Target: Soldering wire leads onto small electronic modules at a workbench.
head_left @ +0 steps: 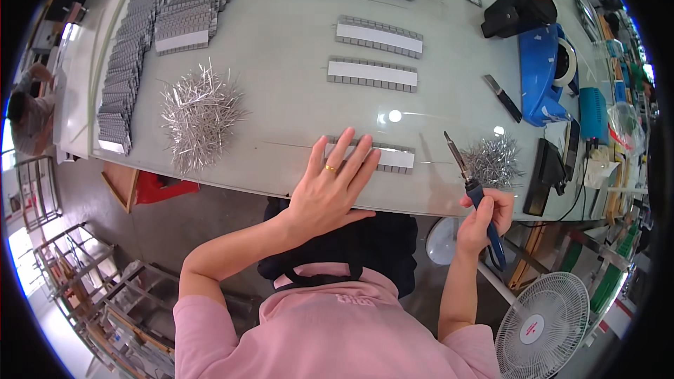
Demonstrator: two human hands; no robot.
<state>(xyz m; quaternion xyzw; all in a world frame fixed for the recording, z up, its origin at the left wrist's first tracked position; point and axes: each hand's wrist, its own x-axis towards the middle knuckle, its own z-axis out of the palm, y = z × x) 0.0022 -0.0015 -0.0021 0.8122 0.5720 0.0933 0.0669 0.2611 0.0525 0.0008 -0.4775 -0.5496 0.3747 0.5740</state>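
Note:
My left hand (326, 186) lies flat with its fingers stretched out over the left part of a grey segmented strip (397, 159) with a white band, near the table's front edge. Thin wires stick out past both ends of this strip. In my right hand (484, 219) is a soldering iron (474, 189) with a dark blue handle, its metal tip pointing up and to the left, apart from the strip. A small heap of cut wire pieces (493, 160) lies just behind the iron. Similar strips (372, 74) lie farther back in a column.
A larger heap of silvery wires (201, 118) sits left of my left hand. Stacked grey strips (184, 31) fill the far left. On the right are a knife (503, 98), a blue tape dispenser (537, 84) and a black holder (519, 10). A fan (544, 326) stands below the table.

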